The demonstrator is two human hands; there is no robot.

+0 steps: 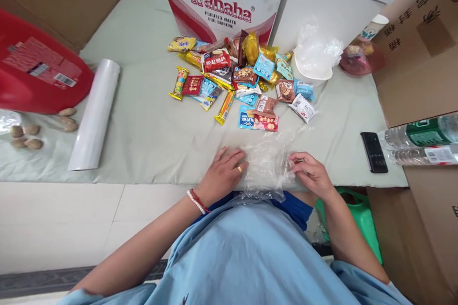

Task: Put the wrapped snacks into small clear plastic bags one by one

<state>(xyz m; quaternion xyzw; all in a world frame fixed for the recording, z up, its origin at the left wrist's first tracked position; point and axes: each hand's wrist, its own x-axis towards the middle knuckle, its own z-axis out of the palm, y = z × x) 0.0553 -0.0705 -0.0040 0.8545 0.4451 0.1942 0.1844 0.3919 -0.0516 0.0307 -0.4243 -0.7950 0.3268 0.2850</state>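
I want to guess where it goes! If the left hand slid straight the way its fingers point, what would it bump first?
The left hand points up and right, already touching the clear plastic bag. Past that, probably the red snack packet at the pile's near edge.

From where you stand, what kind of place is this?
Probably a storeroom or home packing corner, not a shop. Cardboard cartons, one a Wahaha water carton, ring a cloth-covered surface with a heap of snack packets and a roll of film.

red container [36,64]: cut off left | water bottles [422,143]: cut off right | snack labels: too small
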